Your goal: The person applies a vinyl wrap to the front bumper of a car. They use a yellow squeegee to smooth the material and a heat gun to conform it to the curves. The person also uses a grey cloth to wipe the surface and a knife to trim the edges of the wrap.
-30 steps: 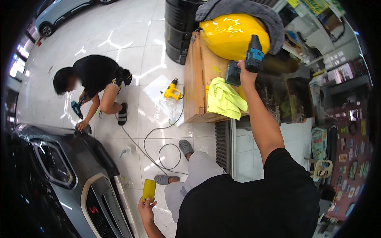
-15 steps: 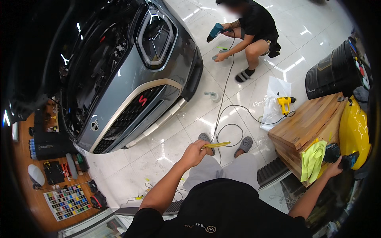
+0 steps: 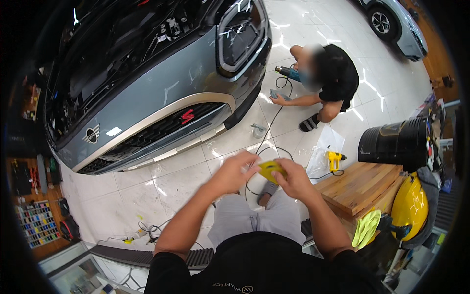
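Note:
In front of my thighs, a small yellow squeegee card [image 3: 270, 171] is pinched between the thumb and fingers of my right hand [image 3: 296, 179]. My left hand [image 3: 235, 172] is beside the card's left edge, slightly blurred, its thumb and forefinger spread with a gap between them. Whether a left fingertip touches the card is unclear. Ahead and to the left stands a grey-blue car [image 3: 147, 98] with a dark grille [image 3: 161, 126] and its engine bay exposed.
A crouching person [image 3: 338, 73] holds a teal heat gun [image 3: 288, 73] and a grey pad. At right are a wooden box [image 3: 360, 188], a yellow heat gun [image 3: 335, 159], a black drum [image 3: 394, 140], a lime cloth [image 3: 366, 229] and a dark tool [image 3: 394, 226]. A cable [image 3: 267, 132] crosses the floor.
My right hand has left the dark tool at the right and now grips the squeegee card, which my left hand held. The view has turned, and the crouching person leans further forward.

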Demonstrator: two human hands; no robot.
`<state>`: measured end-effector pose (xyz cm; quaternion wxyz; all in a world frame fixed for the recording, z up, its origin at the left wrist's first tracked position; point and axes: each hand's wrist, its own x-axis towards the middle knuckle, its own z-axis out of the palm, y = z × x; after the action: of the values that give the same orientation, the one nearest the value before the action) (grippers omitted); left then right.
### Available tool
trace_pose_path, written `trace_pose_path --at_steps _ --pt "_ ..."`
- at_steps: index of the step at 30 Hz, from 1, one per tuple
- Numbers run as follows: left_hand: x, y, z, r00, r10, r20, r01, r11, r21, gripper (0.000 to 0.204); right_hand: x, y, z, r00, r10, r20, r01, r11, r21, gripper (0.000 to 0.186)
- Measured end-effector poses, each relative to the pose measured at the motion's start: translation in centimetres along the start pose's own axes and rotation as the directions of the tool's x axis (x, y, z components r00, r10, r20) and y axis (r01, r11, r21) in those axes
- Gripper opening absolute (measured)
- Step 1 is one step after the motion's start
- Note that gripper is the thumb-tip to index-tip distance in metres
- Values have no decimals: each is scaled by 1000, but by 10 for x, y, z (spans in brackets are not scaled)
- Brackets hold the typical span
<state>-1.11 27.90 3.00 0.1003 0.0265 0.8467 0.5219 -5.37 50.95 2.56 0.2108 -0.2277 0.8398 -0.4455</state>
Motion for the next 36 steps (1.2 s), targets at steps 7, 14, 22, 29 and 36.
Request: trace_pose_path --at_steps 7,14,22,29,36 --pt "-16 -114 -195 606 354 -712 483 547 683 40 169 33 9 964 -175 -202 216 955 202 33" --pt "16 -198 -184 428 598 -677 551 421 720 47 269 21 51 689 -723 -55 643 644 -414 30" --pt "21 -238 -195 292 833 -470 671 171 722 42 282 83 84 514 -854 -75 682 460 -568 25" --pt "20 -260 -216 261 909 -327 754 20 657 43 290 151 119 442 -835 -329 637 550 -541 24" --pt "19 -254 -220 254 924 -285 737 6 675 43 295 222 165 467 -713 -523 601 690 -403 27"
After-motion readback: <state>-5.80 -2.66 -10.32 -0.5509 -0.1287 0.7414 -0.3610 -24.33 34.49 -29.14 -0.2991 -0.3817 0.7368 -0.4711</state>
